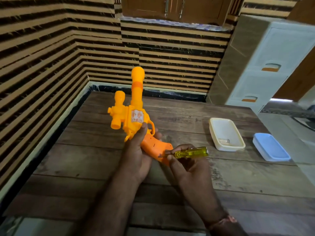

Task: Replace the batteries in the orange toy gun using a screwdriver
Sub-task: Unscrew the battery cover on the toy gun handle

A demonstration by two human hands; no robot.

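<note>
Two hands are at work in the head view. Your left hand (136,150) grips the orange toy gun (134,114) around the top of its handle, thumb lying up against the body near the trigger guard — the gun is held above the wooden table (187,181) with its barrel pointing up and away from you, the scope to the left of the barrel. Your right hand (185,164) pinches the screwdriver (190,152) by its clear yellow handle, fingers curled round it near the shaft end. The screwdriver lies roughly level, its tip touching the darker orange handle of the gun near the butt.

To your right on the table sits a cream plastic container (226,133), open, with a small metallic item or two in its near end — too small to identify. Just beyond it to the right, apart from it, lies a blue lid (271,147). A white drawer unit (272,65) stands past the table's far right corner, against the striped wall (51,57).
</note>
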